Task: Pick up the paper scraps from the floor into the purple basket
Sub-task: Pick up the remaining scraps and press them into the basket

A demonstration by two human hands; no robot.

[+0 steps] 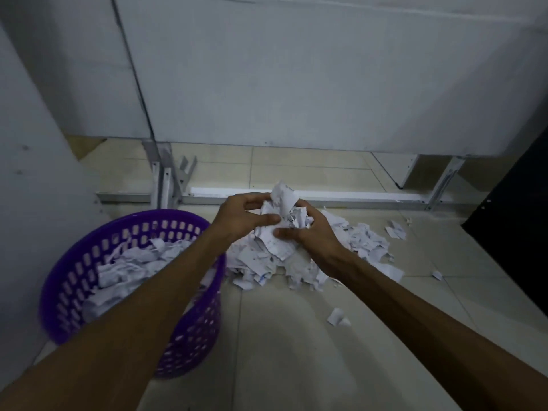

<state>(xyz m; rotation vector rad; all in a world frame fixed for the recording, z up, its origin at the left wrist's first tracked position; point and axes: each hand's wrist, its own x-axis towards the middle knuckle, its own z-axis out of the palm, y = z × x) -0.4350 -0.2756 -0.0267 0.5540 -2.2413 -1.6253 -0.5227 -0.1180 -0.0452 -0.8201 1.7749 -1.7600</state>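
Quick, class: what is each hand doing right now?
Left hand: holding the bunch of paper scraps.
Right hand: holding the same bunch from the other side.

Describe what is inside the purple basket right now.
The round purple plastic basket holds a heap of torn white paper scraps, piled well up its perforated wall. The left forearm crosses over its right side, and the scraps hide its bottom.
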